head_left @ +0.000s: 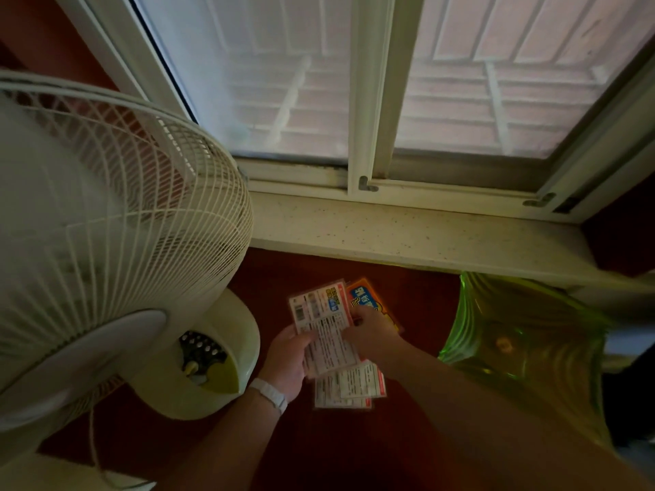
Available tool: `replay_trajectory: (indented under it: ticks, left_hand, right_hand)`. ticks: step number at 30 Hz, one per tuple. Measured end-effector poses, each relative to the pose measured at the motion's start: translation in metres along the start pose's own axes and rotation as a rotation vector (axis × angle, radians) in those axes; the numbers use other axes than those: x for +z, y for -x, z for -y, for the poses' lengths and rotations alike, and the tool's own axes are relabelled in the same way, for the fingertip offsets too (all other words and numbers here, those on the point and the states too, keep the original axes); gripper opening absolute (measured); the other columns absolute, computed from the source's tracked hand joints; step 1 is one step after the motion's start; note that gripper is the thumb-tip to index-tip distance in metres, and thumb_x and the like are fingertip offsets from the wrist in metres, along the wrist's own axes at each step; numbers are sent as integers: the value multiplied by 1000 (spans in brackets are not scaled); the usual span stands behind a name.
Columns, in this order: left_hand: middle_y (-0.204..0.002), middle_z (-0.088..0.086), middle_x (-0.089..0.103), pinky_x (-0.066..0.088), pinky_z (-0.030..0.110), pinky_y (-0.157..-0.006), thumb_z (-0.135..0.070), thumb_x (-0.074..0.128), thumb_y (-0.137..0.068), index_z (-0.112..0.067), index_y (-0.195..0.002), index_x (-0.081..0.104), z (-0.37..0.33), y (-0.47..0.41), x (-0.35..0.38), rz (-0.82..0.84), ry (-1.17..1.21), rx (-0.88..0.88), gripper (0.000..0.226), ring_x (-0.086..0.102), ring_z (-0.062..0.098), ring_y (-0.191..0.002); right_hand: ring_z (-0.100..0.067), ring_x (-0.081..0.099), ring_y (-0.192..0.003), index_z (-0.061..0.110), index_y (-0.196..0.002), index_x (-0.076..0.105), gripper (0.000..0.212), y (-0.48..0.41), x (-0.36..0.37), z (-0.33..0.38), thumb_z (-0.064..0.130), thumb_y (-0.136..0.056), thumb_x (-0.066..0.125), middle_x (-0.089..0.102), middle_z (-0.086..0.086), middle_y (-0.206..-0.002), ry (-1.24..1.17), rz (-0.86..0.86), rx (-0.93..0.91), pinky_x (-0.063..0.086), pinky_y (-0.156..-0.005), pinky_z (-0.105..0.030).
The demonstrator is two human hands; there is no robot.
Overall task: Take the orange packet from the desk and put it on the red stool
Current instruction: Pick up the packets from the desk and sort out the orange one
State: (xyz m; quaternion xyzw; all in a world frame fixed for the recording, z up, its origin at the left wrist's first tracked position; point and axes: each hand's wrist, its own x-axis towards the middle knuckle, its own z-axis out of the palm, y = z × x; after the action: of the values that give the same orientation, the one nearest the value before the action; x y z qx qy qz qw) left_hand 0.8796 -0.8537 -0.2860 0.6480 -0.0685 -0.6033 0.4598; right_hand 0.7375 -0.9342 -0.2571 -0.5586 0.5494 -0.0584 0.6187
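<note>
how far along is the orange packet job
Done: the orange packet appears picked up, no desk in view. In hand: right hand grips it; left hand holds white printed packets. Left: setting it down; no red stool is visible here.

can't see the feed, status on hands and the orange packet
Left hand and right hand both gripping packets. Orange packet in right hand, over red floor. Red stool not in view.

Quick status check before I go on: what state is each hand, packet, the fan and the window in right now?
Left hand: closed on the white printed packet, held up.
Right hand: gripping the orange packet, partly behind the white one.
Lower packets: fanned out beneath the hands.
Fan: upright; spinning cannot be told.
Window: shut.
Green stool: upright.
</note>
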Motion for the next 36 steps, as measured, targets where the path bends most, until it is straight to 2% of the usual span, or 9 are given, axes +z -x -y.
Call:
replay_trajectory:
  ticks: [4,9,11,15,20,24,28,31,36]
  left_hand:
    - [-112,13,74,55,48,-82,-7,52,-95,-7,-115,65,1,5,-9,14,42,25,23,69,30,-103]
    - [-110,13,74,56,50,-82,-6,55,-95,-8,-115,64,4,1,-21,-31,85,43,23,71,30,-101]
    - [-110,14,74,56,51,-84,-7,56,-94,-8,-114,65,5,0,-24,-54,102,35,22,71,31,-100]
    - [-112,13,74,56,52,-86,-9,58,-93,-10,-117,65,5,-6,-26,-68,114,11,25,70,30,-102]
    - [-114,13,73,57,45,-78,-8,55,-95,-9,-119,64,2,-14,-24,-80,98,-16,26,70,30,-103]
    - [-112,12,73,56,43,-76,-6,54,-95,-10,-117,65,1,-21,-17,-97,99,-28,25,70,29,-101]
    - [-110,9,74,55,39,-70,-7,54,-95,-12,-115,66,-1,-25,-12,-94,96,-50,24,70,25,-98]
    - [-112,12,73,56,42,-73,-7,55,-95,-11,-116,64,-1,-27,-9,-104,84,-64,23,70,27,-100]
    - [-115,13,71,56,44,-76,-6,56,-94,-10,-118,63,-3,-24,-9,-111,93,-63,26,68,29,-104]
  right_hand:
    - [-15,70,-78,21,-94,61,8,2,-5,-2,16,-94,55,70,1,-91,-16,30,23,58,-65,-31]
    - [-18,67,-77,21,-93,59,9,-19,-15,-15,29,-90,56,66,-2,-90,213,-144,81,59,-70,-38]
    - [-18,66,-78,20,-101,58,17,-27,-19,-18,30,-88,57,64,-3,-95,357,-166,64,59,-72,-41]
    - [-29,51,-110,17,-126,45,50,-42,-25,-22,37,-83,61,47,-8,-121,638,-276,91,50,-87,-46]
    - [-33,36,-125,14,-135,31,81,-55,-23,-31,53,-76,69,35,-12,-135,748,-283,183,45,-94,-49]
    - [-32,35,-123,13,-134,30,87,-60,-17,-36,55,-71,74,34,-12,-133,787,-298,205,44,-93,-48]
    - [-36,37,-124,7,-134,28,88,-66,-18,-36,45,-72,78,36,-17,-132,718,-273,210,42,-97,-46]
    - [-34,45,-119,7,-132,31,80,-69,-18,-36,37,-75,78,40,-16,-129,626,-254,223,45,-96,-44]
    - [-26,63,-93,16,-104,54,22,-65,-21,-41,20,-83,57,64,-8,-105,470,-255,153,56,-80,-43]
